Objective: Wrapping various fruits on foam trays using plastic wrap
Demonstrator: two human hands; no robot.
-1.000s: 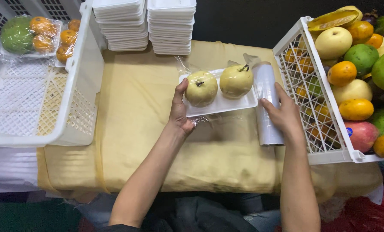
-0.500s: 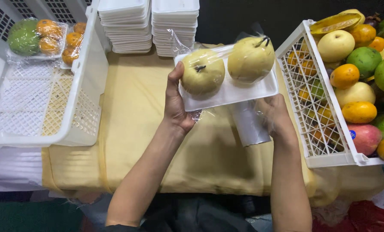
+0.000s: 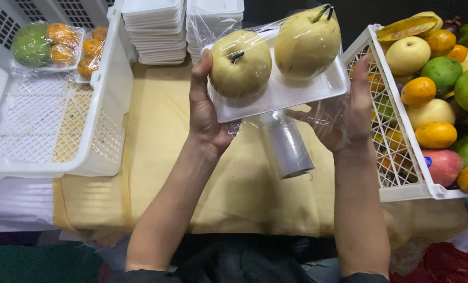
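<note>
Both hands hold a white foam tray [image 3: 297, 94] raised above the desk [image 3: 155, 157]: left hand [image 3: 205, 112] grips its left edge, right hand [image 3: 349, 112] its right edge through cling film [image 3: 265, 26]. Two yellow pears [image 3: 240, 63] sit under the film. A film roll [image 3: 287, 145] hangs beneath the tray.

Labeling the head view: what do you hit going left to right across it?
White basket with wrapped fruit packs → stacks of white trays → left hand → tray of two pears → right hand → crate of mixed fruit.
</note>
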